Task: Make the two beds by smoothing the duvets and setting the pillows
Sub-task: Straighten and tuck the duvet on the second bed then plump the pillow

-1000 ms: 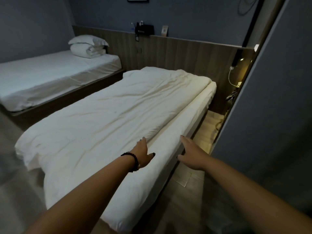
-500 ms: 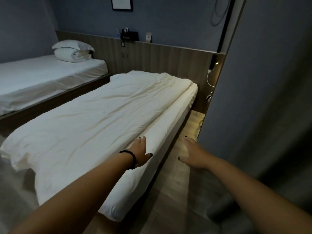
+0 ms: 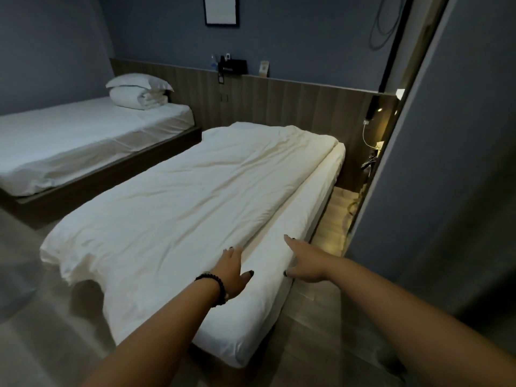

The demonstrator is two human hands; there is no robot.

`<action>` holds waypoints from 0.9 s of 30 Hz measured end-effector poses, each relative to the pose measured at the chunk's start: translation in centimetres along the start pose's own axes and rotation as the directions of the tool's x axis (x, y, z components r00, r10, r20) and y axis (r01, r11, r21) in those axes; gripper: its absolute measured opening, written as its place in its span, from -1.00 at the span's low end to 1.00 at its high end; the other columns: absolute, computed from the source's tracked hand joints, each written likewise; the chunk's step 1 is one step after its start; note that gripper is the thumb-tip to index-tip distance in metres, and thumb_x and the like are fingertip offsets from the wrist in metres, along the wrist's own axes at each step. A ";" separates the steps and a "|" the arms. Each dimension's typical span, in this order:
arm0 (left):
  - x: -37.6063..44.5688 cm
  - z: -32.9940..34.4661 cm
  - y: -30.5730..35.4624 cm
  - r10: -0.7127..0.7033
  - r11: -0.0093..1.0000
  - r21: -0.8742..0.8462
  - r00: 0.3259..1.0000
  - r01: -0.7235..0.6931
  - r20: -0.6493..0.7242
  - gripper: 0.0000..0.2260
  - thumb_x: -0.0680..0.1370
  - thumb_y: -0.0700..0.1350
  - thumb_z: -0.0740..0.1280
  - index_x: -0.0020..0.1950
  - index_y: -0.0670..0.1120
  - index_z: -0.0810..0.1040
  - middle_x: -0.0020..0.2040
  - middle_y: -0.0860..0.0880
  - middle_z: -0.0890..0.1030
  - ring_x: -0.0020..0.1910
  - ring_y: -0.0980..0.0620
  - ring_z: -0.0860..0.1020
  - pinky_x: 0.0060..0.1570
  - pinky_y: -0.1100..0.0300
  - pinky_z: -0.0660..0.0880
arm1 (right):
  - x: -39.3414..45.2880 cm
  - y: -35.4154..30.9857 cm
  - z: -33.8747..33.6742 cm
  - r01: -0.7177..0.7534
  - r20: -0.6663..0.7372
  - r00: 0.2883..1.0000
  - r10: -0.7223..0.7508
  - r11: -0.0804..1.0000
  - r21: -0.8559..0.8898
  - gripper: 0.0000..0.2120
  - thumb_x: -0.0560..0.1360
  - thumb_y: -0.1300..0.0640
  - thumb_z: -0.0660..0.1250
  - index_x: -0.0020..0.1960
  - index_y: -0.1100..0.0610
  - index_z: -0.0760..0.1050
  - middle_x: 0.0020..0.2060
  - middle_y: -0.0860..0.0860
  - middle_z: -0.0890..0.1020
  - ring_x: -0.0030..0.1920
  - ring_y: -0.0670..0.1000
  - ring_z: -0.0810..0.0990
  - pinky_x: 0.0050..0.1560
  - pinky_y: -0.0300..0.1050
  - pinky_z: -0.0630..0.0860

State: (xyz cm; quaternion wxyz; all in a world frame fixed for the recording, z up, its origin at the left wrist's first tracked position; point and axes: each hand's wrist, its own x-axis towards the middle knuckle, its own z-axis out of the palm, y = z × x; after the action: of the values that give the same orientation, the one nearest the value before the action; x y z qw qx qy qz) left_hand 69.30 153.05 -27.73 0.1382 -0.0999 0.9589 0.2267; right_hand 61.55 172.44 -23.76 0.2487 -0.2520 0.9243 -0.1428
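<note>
A white duvet (image 3: 181,208) lies spread over the near bed (image 3: 315,191), wrinkled, its left corner hanging over the foot end. My left hand (image 3: 233,272), with a black bead bracelet at the wrist, lies flat on the duvet's right edge with straight fingers. My right hand (image 3: 305,261) reaches out with straight fingers over the bare mattress strip at the bed's right side. On the far bed (image 3: 69,146) a pillow (image 3: 138,81) sits on top of a folded duvet (image 3: 136,97) at the head end.
A wooden headboard panel (image 3: 279,104) runs behind both beds, with small items on its ledge. A grey wall (image 3: 460,163) stands close on the right, leaving a narrow wooden floor strip (image 3: 332,227). A lamp and cable (image 3: 368,132) sit in the corner.
My right hand moved from over the floor back to the mattress edge. My left hand stays on the duvet's right edge. The view swung back left.
</note>
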 end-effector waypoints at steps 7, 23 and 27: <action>-3.0 -6.6 -16.2 -0.079 0.996 -0.038 0.996 0.078 -0.037 -0.39 0.65 0.05 0.11 0.56 -0.15 -0.10 0.57 -0.11 -0.07 0.55 -0.03 -0.13 0.50 0.10 -0.03 | 5.4 -13.5 4.9 0.030 0.000 1.000 -0.030 0.999 -0.019 -0.12 0.53 -0.02 0.33 0.57 0.10 -0.21 0.56 0.07 -0.10 0.55 0.04 -0.02 0.48 -0.10 0.09; 3.6 -12.7 -37.4 -0.255 0.949 -0.179 0.966 0.259 0.047 -0.39 0.64 0.04 0.15 0.57 -0.11 -0.08 0.57 -0.07 -0.05 0.55 -0.01 -0.05 0.50 0.13 0.01 | 25.8 -29.9 9.8 0.125 0.156 0.980 -0.122 0.992 -0.011 -0.15 0.53 -0.03 0.31 0.57 0.08 -0.18 0.56 0.07 -0.10 0.56 0.07 -0.05 0.51 -0.01 0.08; 7.3 -15.5 -42.3 -0.311 0.917 -0.249 0.949 0.312 0.044 -0.38 0.62 0.07 0.17 0.57 -0.09 -0.03 0.57 -0.05 -0.02 0.55 0.01 -0.02 0.50 0.11 0.04 | 32.4 -33.2 10.5 0.113 0.209 0.971 -0.112 0.994 0.007 -0.16 0.53 -0.03 0.31 0.58 0.09 -0.18 0.56 0.08 -0.11 0.56 0.07 -0.07 0.52 0.00 0.04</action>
State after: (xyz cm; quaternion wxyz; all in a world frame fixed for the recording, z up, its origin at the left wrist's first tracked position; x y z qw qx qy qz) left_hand 69.76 107.83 -33.92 0.1602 -0.2675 0.8937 0.3226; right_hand 55.93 125.95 -32.20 0.3355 -0.3184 0.8775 -0.1271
